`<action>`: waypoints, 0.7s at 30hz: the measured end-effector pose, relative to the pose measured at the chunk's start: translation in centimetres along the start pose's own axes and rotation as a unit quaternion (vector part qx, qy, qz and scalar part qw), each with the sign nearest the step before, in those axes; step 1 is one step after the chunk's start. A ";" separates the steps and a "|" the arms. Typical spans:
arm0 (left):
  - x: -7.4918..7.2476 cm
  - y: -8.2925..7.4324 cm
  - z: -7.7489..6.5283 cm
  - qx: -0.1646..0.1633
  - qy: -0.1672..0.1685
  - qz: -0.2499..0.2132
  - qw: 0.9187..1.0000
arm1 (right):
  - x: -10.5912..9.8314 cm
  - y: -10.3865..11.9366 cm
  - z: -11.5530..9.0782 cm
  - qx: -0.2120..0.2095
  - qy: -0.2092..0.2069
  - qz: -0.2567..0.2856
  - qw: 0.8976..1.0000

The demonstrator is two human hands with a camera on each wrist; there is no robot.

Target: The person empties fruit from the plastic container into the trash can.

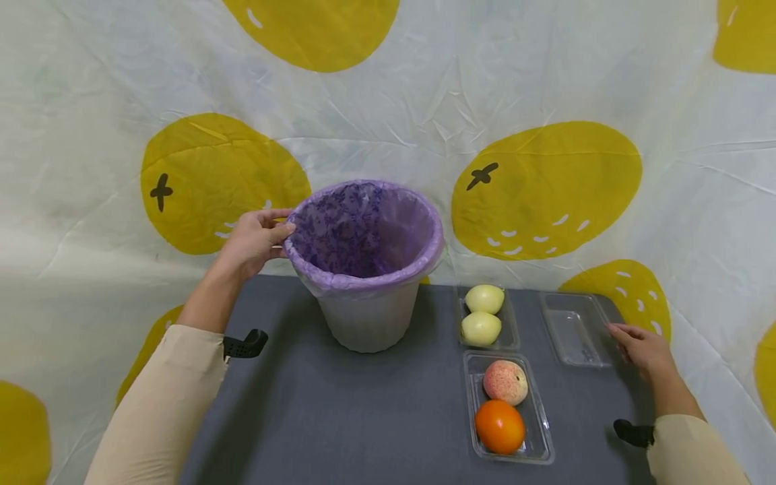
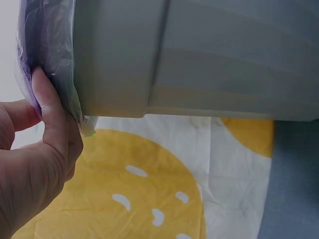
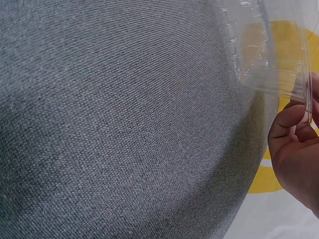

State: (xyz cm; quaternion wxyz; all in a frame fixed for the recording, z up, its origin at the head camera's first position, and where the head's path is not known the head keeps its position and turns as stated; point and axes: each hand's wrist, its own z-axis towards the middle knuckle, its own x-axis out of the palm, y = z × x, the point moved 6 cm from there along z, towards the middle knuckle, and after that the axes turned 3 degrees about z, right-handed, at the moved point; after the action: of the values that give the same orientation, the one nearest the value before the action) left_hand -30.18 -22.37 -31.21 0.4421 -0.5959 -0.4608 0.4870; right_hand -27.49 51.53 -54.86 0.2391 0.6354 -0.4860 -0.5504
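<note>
My left hand (image 1: pixel 247 244) pinches the rim of a pale waste bin (image 1: pixel 370 323), with its thumb and fingers on the purple bin liner (image 1: pixel 336 281) folded over the edge. The left wrist view shows the fingers (image 2: pixel 47 97) against the liner on the bin's side. The bin stands upright, its mouth facing me. At the right, my right hand (image 1: pixel 647 351) pinches the edge of a clear plastic tray (image 1: pixel 572 333) with nothing in it. In the right wrist view, thumb and fingers hold the tray's rim (image 3: pixel 299 92) from both sides.
Between the bin and the held tray, a second clear tray (image 1: pixel 510 330) holds two pale yellow-green fruits (image 1: pixel 483 314). Nearer me, a third tray (image 1: pixel 539 438) carries a reddish peach-like fruit (image 1: pixel 506 382) and an orange (image 1: pixel 500 426). A patterned cloth (image 1: pixel 388 108) hangs behind the grey table (image 1: pixel 351 417).
</note>
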 end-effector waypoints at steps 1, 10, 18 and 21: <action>0.0 0.0 0.0 0.001 0.000 0.000 1.000 | 0.0 -0.1 0.0 0.000 -0.002 0.001 1.000; 0.2 0.0 0.2 0.002 0.000 0.007 1.000 | -0.4 0.2 -0.4 -0.009 -0.032 -0.053 0.998; 0.2 0.0 0.2 0.005 0.004 0.004 1.000 | -2.1 1.5 -1.5 -0.033 -0.081 -0.121 0.989; 0.0 0.1 0.1 0.004 0.002 0.000 1.000 | -2.3 2.5 -2.0 -0.036 -0.092 -0.110 0.989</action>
State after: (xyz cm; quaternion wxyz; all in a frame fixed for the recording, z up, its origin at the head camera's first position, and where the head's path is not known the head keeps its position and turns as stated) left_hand -30.31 -22.34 -31.31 0.4455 -0.5951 -0.4580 0.4875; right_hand -26.33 52.10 -51.13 0.1548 0.6226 -0.4130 -0.6464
